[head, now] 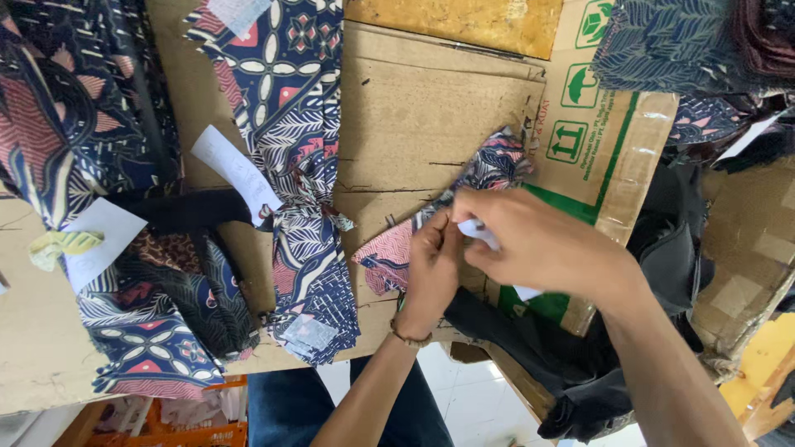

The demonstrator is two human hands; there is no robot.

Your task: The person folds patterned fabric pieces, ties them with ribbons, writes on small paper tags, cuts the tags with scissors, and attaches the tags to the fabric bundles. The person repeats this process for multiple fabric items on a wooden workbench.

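- We find the left hand (432, 269) pinching the patterned fabric strip (489, 170), which lies on the cardboard sheet (414, 116).
- We note the right hand (538, 244), fingers pressed together, pinching a white paper tag (480, 233) against that strip.

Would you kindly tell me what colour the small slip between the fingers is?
White, seen in the head view: the paper slip.

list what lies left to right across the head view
batik pile → paper tag → tied batik bundle → left hand → right hand → black cloth
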